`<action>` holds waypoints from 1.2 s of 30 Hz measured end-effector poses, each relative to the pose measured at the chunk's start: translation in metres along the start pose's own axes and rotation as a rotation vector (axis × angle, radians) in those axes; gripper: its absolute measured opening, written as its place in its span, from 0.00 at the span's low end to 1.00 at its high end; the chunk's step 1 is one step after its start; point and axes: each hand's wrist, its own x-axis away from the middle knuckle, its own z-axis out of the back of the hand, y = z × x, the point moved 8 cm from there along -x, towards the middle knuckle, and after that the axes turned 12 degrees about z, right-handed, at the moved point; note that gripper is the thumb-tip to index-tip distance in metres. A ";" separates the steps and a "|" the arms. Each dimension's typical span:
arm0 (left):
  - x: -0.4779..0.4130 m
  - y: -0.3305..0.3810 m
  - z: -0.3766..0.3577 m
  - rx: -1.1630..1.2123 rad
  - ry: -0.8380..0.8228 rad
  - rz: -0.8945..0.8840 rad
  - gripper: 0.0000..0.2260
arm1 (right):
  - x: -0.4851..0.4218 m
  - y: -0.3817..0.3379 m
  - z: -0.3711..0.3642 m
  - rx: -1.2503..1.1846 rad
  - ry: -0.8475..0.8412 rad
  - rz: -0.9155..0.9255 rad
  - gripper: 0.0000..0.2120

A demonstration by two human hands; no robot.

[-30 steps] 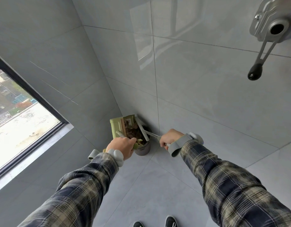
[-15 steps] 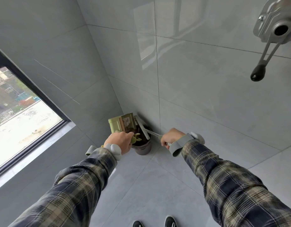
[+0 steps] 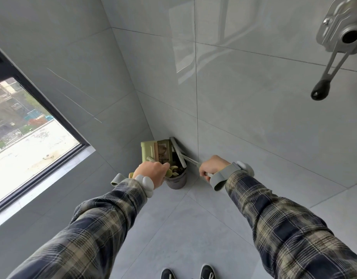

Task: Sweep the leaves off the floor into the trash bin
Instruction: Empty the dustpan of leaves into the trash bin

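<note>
**Dustpan tipped over corner bin, both hands busy**

Shoes (image 3: 207, 271) at bottom edge, toes toward the corner. The grey tiled floor (image 3: 173, 228) between shoes and bin showed no loose leaves. Both plaid sleeves reached forward.

The left hand (image 3: 153, 174) was curled tight round the handle of the green dustpan (image 3: 149, 151). The right hand (image 3: 212, 167) was fisted round the handle of the brush (image 3: 178, 153).

The trash bin (image 3: 176, 181), small, grey and round, stood on the floor in the wall corner, between the two hands and just below them. The left hand was nearer and overlapped the bin's rim in view; the right hand was off to the side, apart from it.

The dustpan was held up on end above the bin's far-left rim, and some brown bits could be seen in the pan. The brush head ran near-to-far along the pan's right edge, its handle slanting back to the right hand.

Leaves (image 3: 174, 169) sat in the bin up near the rim. Judged: dump step, nearly done; what's left likely needs a brush stroke down the pan toward the bin.

Farther off were a window (image 3: 22, 137) on the left and a wall crank handle (image 3: 322, 91) at upper right.
</note>
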 end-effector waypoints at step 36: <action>-0.004 -0.023 0.043 -0.065 0.055 -0.011 0.07 | -0.003 0.002 -0.004 -0.081 0.024 0.036 0.08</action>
